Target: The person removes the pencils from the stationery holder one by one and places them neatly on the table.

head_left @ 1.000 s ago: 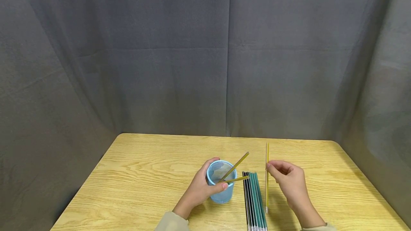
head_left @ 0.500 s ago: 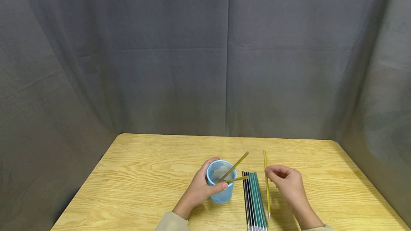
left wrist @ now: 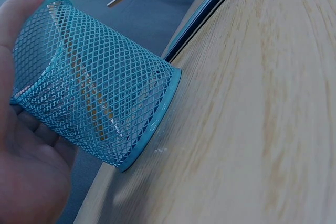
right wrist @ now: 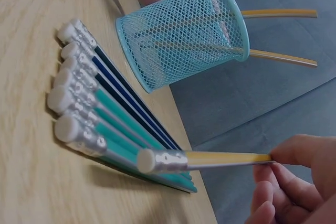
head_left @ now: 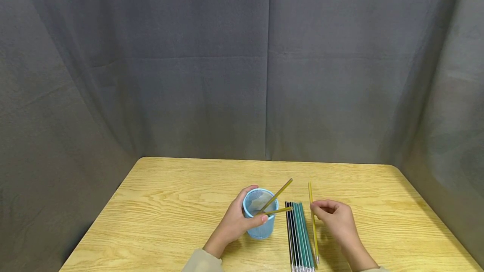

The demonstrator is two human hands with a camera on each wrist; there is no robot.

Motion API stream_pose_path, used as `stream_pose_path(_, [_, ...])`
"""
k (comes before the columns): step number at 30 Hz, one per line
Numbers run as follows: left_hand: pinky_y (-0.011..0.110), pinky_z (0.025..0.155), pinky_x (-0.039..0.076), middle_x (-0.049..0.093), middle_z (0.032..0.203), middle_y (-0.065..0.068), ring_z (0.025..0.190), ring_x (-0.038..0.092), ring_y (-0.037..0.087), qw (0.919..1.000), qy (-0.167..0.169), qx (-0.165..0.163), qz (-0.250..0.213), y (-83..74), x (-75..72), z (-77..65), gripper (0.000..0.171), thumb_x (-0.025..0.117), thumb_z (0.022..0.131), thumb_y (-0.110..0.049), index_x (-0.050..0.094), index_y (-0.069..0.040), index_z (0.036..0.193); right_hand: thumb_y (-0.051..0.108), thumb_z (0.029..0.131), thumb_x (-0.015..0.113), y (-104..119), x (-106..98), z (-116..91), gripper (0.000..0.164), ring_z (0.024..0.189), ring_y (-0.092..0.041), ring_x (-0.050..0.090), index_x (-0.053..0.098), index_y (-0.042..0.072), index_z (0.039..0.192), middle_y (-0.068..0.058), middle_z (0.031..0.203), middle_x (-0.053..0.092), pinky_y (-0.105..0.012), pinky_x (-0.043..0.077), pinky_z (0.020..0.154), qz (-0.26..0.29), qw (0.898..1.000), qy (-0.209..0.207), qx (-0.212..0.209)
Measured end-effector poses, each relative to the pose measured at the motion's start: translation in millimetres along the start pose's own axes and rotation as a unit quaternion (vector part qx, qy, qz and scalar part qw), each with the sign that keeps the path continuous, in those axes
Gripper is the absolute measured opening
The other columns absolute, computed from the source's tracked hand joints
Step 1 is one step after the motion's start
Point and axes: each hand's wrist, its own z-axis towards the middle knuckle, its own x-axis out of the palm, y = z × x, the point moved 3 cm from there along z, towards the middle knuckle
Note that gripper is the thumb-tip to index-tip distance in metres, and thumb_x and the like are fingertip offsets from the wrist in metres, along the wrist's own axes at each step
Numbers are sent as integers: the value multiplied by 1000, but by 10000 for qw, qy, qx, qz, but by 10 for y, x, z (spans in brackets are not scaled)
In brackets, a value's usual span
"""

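Blue mesh cup (head_left: 261, 231): mouth up at worktop (head_left: 181, 209), grasped by L hand (head_left: 235, 224) from cup's L side, thumb at near rim. Contents incl. 2 yellow pencils (head_left: 279, 193), both leaning out over cup's R rim. R hand (head_left: 338, 220), well R of cup: thumb & fingertips pinch a third yellow pencil (head_left: 315, 234), eraser end toward person; pencil apart from cup, above worktop per R wrist view. Btwn cup and that pencil, just R of cup: row of dark & green pencils (head_left: 301, 238), approx. parallel, dark ones on cup's side, white erasers toward person. Grey cloth (head_left: 204, 74) hangs beyond cup, past worktop's far edge.
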Motion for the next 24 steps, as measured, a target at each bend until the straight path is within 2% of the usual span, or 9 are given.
stream_pose_path(10, [53, 95, 44, 57, 128, 12, 116, 54, 35, 10000, 2, 8, -36, -11, 8, -2, 77, 80, 82, -30, 39, -27, 147, 16, 90, 72, -54, 54, -9, 21, 86, -16, 61, 73, -1, 102, -7, 98, 70, -26, 51, 73, -122, 9999, 15, 50])
stream_pose_path(24, [54, 95, 44, 56, 129, 11, 116, 54, 35, 9999, 56, 68, -64, 8, 1, 14, 76, 80, 83, -29, 39, -28, 147, 12, 89, 73, -175, 101, 19, 21, 83, -16, 59, 72, -4, 103, -8, 96, 69, -26, 50, 70, -56, 9999, 12, 120])
